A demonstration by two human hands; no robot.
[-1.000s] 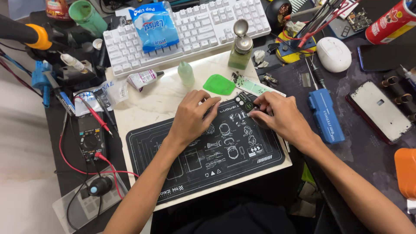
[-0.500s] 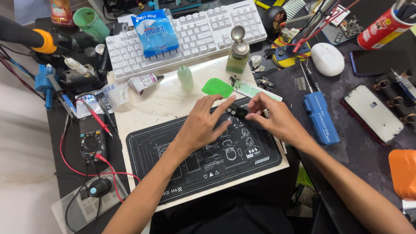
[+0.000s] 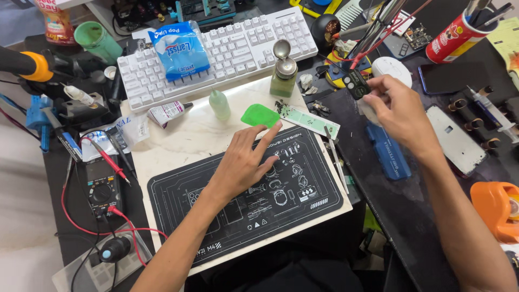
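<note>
At far left on the surface, a multimeter (image 3: 100, 186) lay with red leads beside a marble slab (image 3: 178, 138). On the slab sat a black work mat (image 3: 216, 216) printed with white outlines. Left hand (image 3: 243, 162) rested flat on the mat, fingers (image 3: 268, 135) spread apart, gripping nothing, index tip reaching toward a green plastic scraper (image 3: 258, 115) just past the mat's top edge. Behind it stood a small green dropper bottle (image 3: 219, 104), and further back a white keyboard (image 3: 216, 48) with a blue packet (image 3: 177, 50) lying on its keys. A green pump bottle (image 3: 283, 75) stood at the slab's rear corner. A pale green strip (image 3: 311, 120) with dark bits on it lay right of the scraper. Right hand (image 3: 397, 111) was raised over the dark side of the surface, fingers clamped on a small black part (image 3: 357, 84), held above and well apart from the mat. Under that hand lay a blue case (image 3: 392, 157). A white phone frame (image 3: 457, 139) lay further right, an orange object (image 3: 496, 208) at the right edge.
</note>
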